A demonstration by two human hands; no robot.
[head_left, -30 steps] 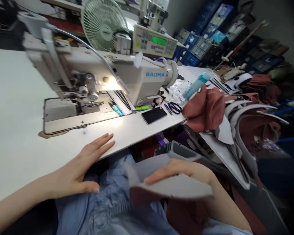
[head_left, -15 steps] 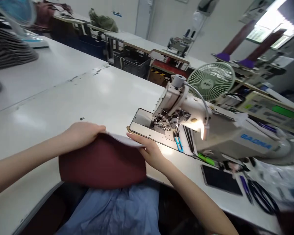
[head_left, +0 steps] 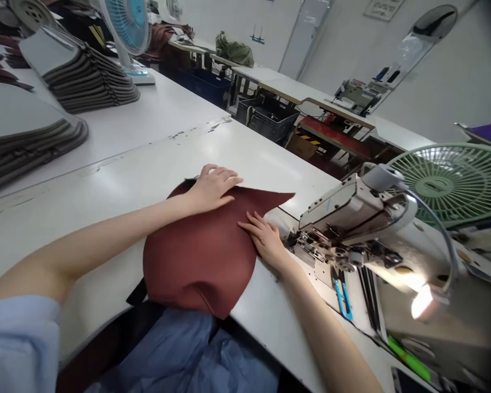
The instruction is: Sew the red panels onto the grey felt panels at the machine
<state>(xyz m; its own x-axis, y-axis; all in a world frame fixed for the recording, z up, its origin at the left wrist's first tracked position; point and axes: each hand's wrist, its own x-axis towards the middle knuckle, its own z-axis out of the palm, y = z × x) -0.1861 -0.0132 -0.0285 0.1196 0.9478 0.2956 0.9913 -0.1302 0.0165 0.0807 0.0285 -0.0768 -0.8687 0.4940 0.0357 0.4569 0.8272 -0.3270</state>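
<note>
A maroon fabric panel [head_left: 200, 248] lies on the white table, its near edge hanging over the front toward my lap. My left hand [head_left: 215, 188] rests on the panel's far part, fingers stretched out. Along its right edge my right hand [head_left: 265, 237] lies with fingers spread, close to the sewing machine [head_left: 335, 229]. The panel narrows to a pointed corner that reaches past my hands toward the machine. A dark strip [head_left: 138, 293] sticks out from under its lower left side.
Thread snips with blue handles [head_left: 342, 297] lie by the machine. Stacks of dark-edged pieces [head_left: 94, 76] stand at the back left, near a blue-and-white fan [head_left: 126, 33]. A green fan [head_left: 445, 180] is behind the machine. A phone [head_left: 409, 379] lies at the lower right.
The panel, held up between both hands before, now lies spread on the table. My hands have let go of its edge and lie flat on it. The view has swung left.
</note>
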